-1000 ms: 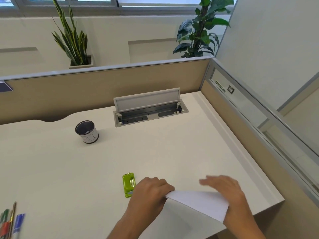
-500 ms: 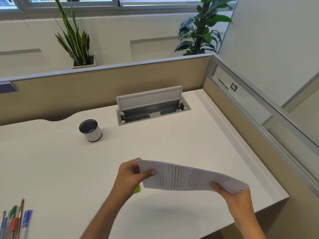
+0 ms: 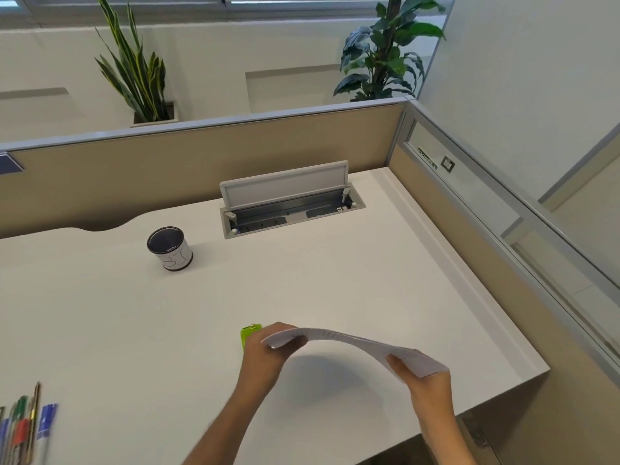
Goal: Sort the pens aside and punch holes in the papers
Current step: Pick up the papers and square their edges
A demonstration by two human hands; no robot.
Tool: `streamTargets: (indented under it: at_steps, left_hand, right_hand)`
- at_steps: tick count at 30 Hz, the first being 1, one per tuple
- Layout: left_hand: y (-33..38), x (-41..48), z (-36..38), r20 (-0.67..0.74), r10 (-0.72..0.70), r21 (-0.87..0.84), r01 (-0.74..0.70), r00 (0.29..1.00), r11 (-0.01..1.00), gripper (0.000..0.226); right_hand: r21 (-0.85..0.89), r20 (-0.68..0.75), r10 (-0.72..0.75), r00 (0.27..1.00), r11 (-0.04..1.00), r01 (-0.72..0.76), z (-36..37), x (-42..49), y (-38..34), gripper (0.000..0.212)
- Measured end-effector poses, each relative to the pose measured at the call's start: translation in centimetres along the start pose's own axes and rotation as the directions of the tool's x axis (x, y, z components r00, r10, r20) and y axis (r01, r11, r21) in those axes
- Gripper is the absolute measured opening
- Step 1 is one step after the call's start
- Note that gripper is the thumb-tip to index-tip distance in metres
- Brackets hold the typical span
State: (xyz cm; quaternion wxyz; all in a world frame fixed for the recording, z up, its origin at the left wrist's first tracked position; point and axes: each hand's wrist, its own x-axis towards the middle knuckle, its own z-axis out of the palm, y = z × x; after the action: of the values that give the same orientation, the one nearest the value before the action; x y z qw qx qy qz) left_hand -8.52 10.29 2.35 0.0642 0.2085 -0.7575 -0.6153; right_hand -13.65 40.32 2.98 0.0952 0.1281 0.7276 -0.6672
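A white bench [image 3: 302, 290] fills the view, walled at the far side and right by tan partition panels [image 3: 201, 162] with grey trim; two potted plants [image 3: 141, 72] stand beyond the far panel under a window; a cable tray [image 3: 292, 209] is set into the bench at the far middle, its lid raised; a dark pen cup [image 3: 169, 249] stands to its left. The papers [image 3: 355, 347] arch above the near bench; the left hand [image 3: 268, 354] has its grip pinched on their left end, the right hand [image 3: 426, 387] on their right end. A green hole punch [image 3: 249, 333] lies just behind the left hand; the pens [image 3: 23, 427] lie at the near left edge.
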Motion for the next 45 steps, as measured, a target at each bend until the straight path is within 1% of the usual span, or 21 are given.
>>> streamTargets:
  at_steps: [2, 4, 7, 9, 10, 12, 13, 15, 17, 19, 21, 22, 24, 26, 28, 31, 34, 38, 40, 42, 45]
  left_hand:
    - [-0.7, -0.5, 0.2, 0.005, -0.066, -0.006, 0.066, 0.998, 0.998, 0.005]
    - [-1.6, -1.2, 0.3, -0.007, -0.171, -0.034, 0.171, 0.985, 0.985, 0.014]
    - [-1.7, -1.9, -0.3, -0.056, -0.172, -0.021, 0.171, 0.983, 0.985, 0.025]
    - [-0.5, -1.7, -1.1, -0.055, -0.084, 0.032, 0.086, 0.995, 0.996, 0.020]
    - [0.4, -1.6, -1.6, -0.039, -0.006, 0.081, 0.009, 0.999, 0.997, 0.022]
    - [2.5, -1.6, -2.4, 0.027, 0.198, 0.209, -0.199, 0.980, 0.958, 0.027]
    - [3.8, -1.5, -2.6, 0.078, 0.288, 0.290, -0.298, 0.954, 0.909, 0.025]
    - [6.0, -1.6, -2.5, 0.175, 0.410, 0.439, -0.443, 0.895, 0.782, 0.024]
    - [7.7, -1.6, -2.1, 0.253, 0.470, 0.477, -0.532, 0.846, 0.700, 0.025]
    - [8.9, -1.1, -2.0, 0.327, 0.484, 0.405, -0.583, 0.812, 0.704, 0.024]
    - [9.5, 0.0, -2.7, 0.306, 0.459, 0.280, -0.539, 0.834, 0.794, 0.021]
    - [9.7, 0.6, -3.3, 0.246, 0.418, 0.211, -0.469, 0.874, 0.857, 0.023]
    - [9.6, 1.5, -4.4, 0.135, 0.240, -0.009, -0.241, 0.961, 0.971, 0.041]
    - [9.4, 1.7, -4.5, 0.173, 0.110, -0.255, -0.064, 0.979, 0.965, 0.056]
    - [9.1, 1.5, -3.5, 0.262, 0.109, -0.342, -0.013, 0.959, 0.939, 0.052]
    - [9.3, 1.1, -1.5, 0.318, 0.144, -0.333, -0.032, 0.937, 0.942, 0.035]
    - [9.9, 1.0, 0.1, 0.168, 0.136, -0.291, -0.082, 0.976, 0.953, 0.020]
    - [8.8, 0.8, 1.2, 0.030, 0.150, -0.209, -0.141, 0.988, 0.968, 0.018]
    - [7.2, 0.6, 1.8, 0.001, 0.117, -0.161, -0.115, 0.993, 0.980, 0.004]
    - [5.3, 0.2, 2.5, -0.008, 0.052, -0.073, -0.052, 0.999, 0.996, 0.018]
    - [2.7, -0.5, 3.3, 0.056, -0.046, -0.001, 0.047, 0.997, 0.999, 0.019]
  right_hand:
    - [-0.003, -0.005, 0.071, 0.997, 0.998, -0.071, 0.5, -0.4, 1.0, 0.016]
    - [0.021, -0.036, 0.185, 0.982, 0.983, -0.184, 1.3, -1.0, 2.2, 0.026]
    - [0.039, -0.066, 0.148, 0.987, 0.989, -0.146, 1.1, -1.4, 1.0, 0.029]
    - [-0.038, -0.048, -0.044, 0.998, 0.998, 0.042, -0.1, -2.0, -1.1, 0.036]
    - [-0.130, -0.034, -0.173, 0.984, 0.977, 0.167, -0.8, -2.5, -2.3, 0.046]
    - [-0.365, 0.018, -0.401, 0.916, 0.850, 0.379, -1.8, -3.1, -4.4, 0.067]
    - [-0.471, 0.088, -0.465, 0.881, 0.760, 0.448, -2.0, -3.1, -5.2, 0.075]
    - [-0.573, 0.267, -0.457, 0.848, 0.633, 0.521, -1.6, -2.8, -6.6, 0.084]
    - [-0.539, 0.382, -0.358, 0.852, 0.663, 0.520, -0.4, -2.4, -7.3, 0.078]
    - [-0.467, 0.410, -0.297, 0.862, 0.744, 0.478, 0.4, -2.1, -7.5, 0.073]
    - [-0.377, 0.387, -0.279, 0.879, 0.821, 0.428, 0.8, -1.6, -7.6, 0.063]
    - [-0.315, 0.371, -0.286, 0.883, 0.856, 0.410, 1.0, -1.5, -7.7, 0.051]
    - [-0.158, 0.285, -0.287, 0.914, 0.927, 0.340, 1.4, -1.7, -8.0, 0.024]
    - [-0.003, 0.149, -0.250, 0.957, 0.967, 0.254, 1.9, -1.8, -8.1, 0.015]
    - [0.135, 0.101, -0.210, 0.973, 0.971, 0.195, 2.6, -1.9, -8.2, 0.021]
    - [0.221, 0.091, -0.213, 0.973, 0.957, 0.189, 3.8, -2.2, -8.9, 0.025]
    - [0.220, 0.068, -0.233, 0.970, 0.952, 0.214, 4.3, -1.9, -9.5, 0.027]
    - [0.253, 0.050, -0.265, 0.963, 0.936, 0.244, 4.6, -1.9, -9.2, 0.032]
    - [0.240, 0.029, -0.238, 0.971, 0.945, 0.225, 4.9, -1.7, -7.9, 0.027]
    - [0.180, 0.022, -0.155, 0.988, 0.972, 0.149, 5.5, -1.4, -5.7, 0.021]
    - [0.098, 0.031, -0.029, 0.999, 0.995, 0.026, 5.9, -1.3, -2.5, 0.018]
